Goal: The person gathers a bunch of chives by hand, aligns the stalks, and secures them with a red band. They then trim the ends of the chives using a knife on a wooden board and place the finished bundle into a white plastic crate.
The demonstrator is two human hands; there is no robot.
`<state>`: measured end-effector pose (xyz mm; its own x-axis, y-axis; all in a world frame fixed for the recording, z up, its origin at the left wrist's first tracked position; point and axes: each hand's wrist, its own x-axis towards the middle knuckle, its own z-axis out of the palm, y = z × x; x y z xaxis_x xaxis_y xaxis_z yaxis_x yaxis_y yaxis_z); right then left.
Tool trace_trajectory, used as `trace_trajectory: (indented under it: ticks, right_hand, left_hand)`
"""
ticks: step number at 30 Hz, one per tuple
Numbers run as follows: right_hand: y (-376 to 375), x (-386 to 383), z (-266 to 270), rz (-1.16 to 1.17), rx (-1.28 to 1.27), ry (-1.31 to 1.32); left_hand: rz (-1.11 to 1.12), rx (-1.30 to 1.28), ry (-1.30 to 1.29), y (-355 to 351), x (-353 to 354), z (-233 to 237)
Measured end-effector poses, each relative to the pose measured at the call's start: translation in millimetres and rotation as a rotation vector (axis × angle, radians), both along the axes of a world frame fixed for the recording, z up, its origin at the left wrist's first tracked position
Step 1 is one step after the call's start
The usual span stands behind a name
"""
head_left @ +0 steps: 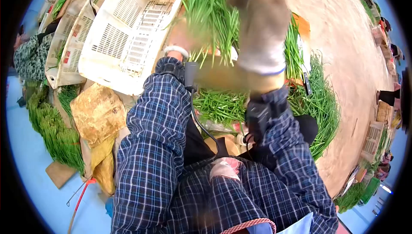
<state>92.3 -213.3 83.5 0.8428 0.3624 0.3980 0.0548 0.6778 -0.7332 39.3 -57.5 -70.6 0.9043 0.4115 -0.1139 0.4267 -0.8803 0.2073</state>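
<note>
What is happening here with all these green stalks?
A person in blue plaid sleeves is working on a bunch of long green stalks. The right hand, in a grey glove, is raised at the top of the bunch. The left hand is blurred and sits at the bunch's left side. Whether either hand grips the stalks cannot be told. Loose stalks lie below the hands, a second pile lies on the left, and white plastic crates stand at the upper left.
</note>
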Motion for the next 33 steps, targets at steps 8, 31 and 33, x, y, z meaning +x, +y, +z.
trace_trajectory:
  ticks: [8, 31, 33]
  right_hand:
    - [30.3, 8.9, -90.0, -0.026, -0.530, 0.142]
    - [8.4, 26.5, -164.1, 0.006, -1.885, -0.318]
    - [-10.6, 39.9, -176.1, -0.050, -1.598, 0.012]
  left_hand:
    - [0.219, -0.431, 0.108, 17.2, 8.5, -16.3]
    - [0.210, -0.424, 0.147, 9.9, 19.6, -4.8]
    - [0.266, -0.470, 0.155, 11.0, 21.8, -5.5]
